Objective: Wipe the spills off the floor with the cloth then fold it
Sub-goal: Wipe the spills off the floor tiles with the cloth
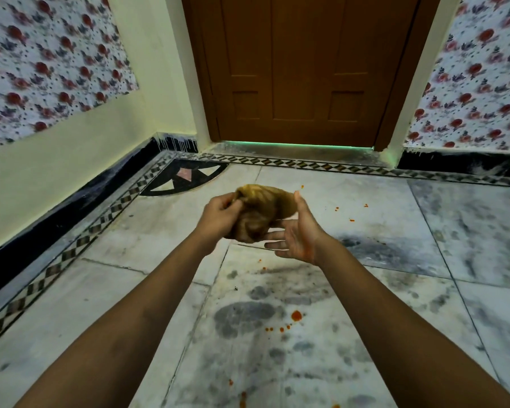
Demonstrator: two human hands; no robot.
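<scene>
Head view: left hand (218, 217) grip curled round bunched cloth (262, 210); right hand (298, 235) grip open, fingers straight under cloth, thumb touching its side; orange spills (296, 315) on floor (424, 231) below.

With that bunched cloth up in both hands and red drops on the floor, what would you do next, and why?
Probably lower the crumpled mustard-brown cloth, gripped by the left hand and cradled by the open right hand, onto the largest red-orange spill on the grey marble floor. Red drops lie unwiped.
</scene>
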